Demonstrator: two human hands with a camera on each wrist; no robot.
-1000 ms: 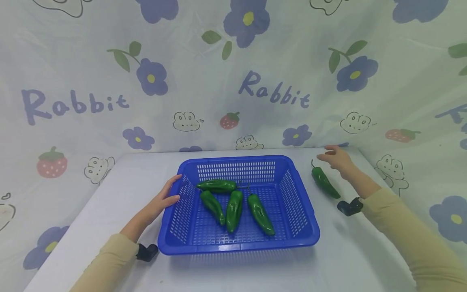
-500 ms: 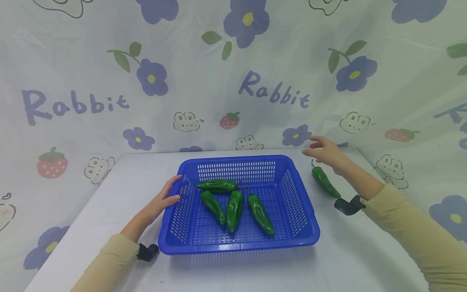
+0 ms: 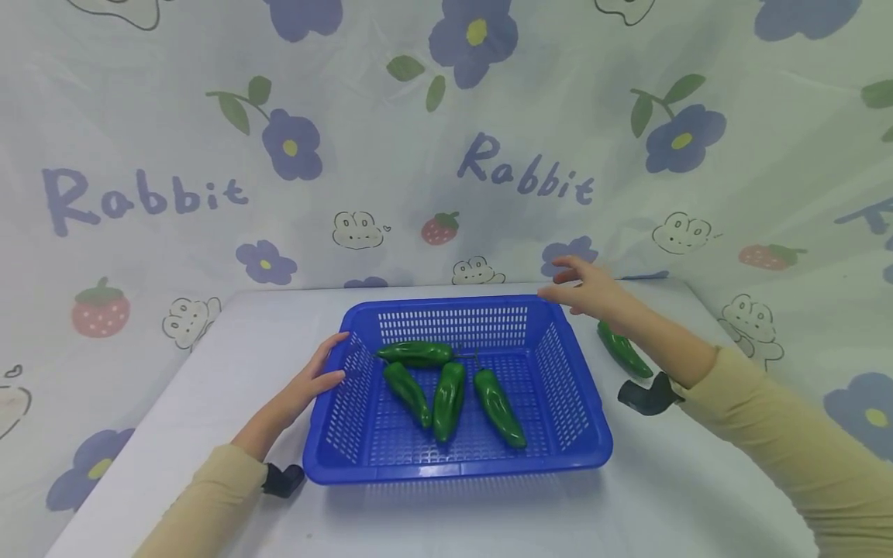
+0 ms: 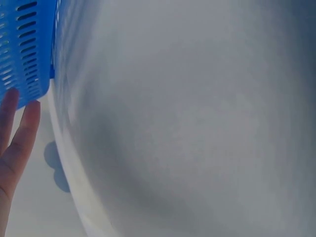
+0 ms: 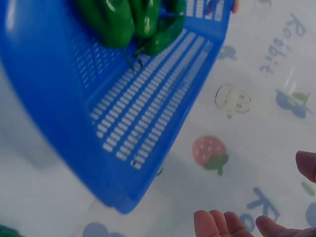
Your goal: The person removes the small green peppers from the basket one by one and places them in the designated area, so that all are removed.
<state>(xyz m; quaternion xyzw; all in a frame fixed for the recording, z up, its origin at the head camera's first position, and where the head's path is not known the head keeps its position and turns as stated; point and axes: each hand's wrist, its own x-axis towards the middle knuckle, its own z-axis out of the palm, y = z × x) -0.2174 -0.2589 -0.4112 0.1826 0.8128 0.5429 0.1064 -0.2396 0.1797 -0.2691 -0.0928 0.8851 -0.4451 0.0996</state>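
A blue plastic basket with slotted walls sits on the white table. Inside lie several long green peppers, in the head view grouped in its left and middle part. My left hand touches the basket's left rim with extended fingers; in the left wrist view two fingers meet the blue wall. Nothing is in my right hand, which is raised at the basket's back right corner with thumb and fingers spread apart. Beyond the right wall, another green pepper lies on the table, its stem end hidden behind my right hand.
The white table extends on both sides of the basket. A pale cloth printed with flowers, rabbits and strawberries hangs behind it. Each wrist carries a black strap mount near the beige sleeve.
My right hand has moved left, from above the loose pepper to the basket's back right corner. The left hand, basket and peppers have stayed in place.
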